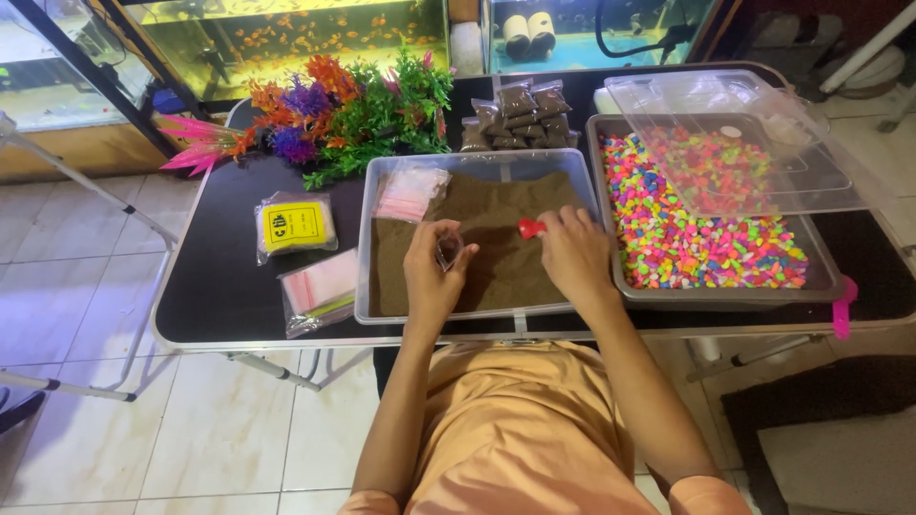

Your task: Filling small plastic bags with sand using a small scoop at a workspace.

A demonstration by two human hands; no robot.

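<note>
— How much room have you got?

— Little. My left hand (431, 272) grips a small clear bag (448, 250), my right hand (572, 253) a red scoop (530, 229), both mid-frame over the brown sand tray (458, 313).

— Beyond?

— Pebble tray (725, 294) right, bag packs (305, 257) left, plastic plants (353, 114) upper centre.

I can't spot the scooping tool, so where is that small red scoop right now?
The small red scoop is in the right hand, over the clear plastic tub of brown sand, just left of the tray of multicoloured pebbles.

Two trays (382, 238) (611, 210) — one sand, one pebbles — two hands (431, 272) (574, 253).
</note>
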